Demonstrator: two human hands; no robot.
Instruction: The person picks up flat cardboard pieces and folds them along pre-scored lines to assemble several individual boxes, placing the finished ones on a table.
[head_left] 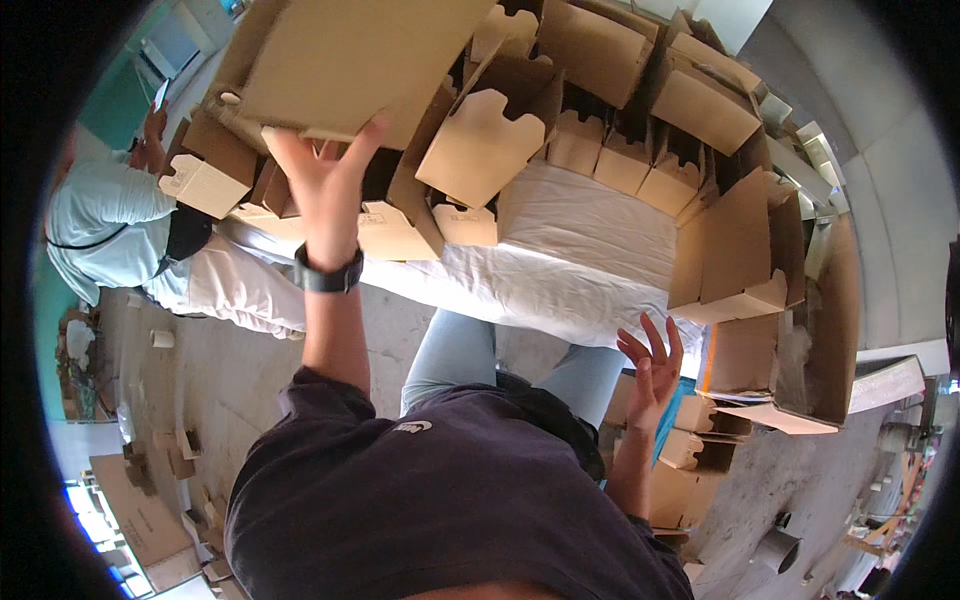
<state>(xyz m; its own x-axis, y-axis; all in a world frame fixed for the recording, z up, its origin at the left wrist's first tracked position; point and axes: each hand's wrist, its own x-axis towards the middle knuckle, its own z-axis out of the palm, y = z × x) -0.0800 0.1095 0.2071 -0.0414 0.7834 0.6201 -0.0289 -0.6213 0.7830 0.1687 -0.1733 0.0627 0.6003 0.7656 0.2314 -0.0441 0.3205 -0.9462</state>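
Note:
My left hand (pixel 325 185), with a dark watch (pixel 328 271) on its wrist, is raised at the upper left. Its thumb and fingers grip the near edge of a large brown cardboard box (pixel 360 65). Part of the fingers is hidden by the cardboard. My right hand (pixel 655 370) holds nothing, its fingers apart, in front of the white cloth-covered table (pixel 590 230). Close to it at the right stands an open cardboard box (pixel 725 250). Below my left hand's box, smaller cartons with notched flaps (pixel 480 145) stand on the table.
Several open cartons (pixel 595 45) line the far side of the table. At the left another person (pixel 120 215) stands beside the table with a phone (pixel 161 95) in hand. More cardboard boxes (pixel 690 480) are stacked beside me at the right, and cartons (pixel 140 510) lie on the left floor.

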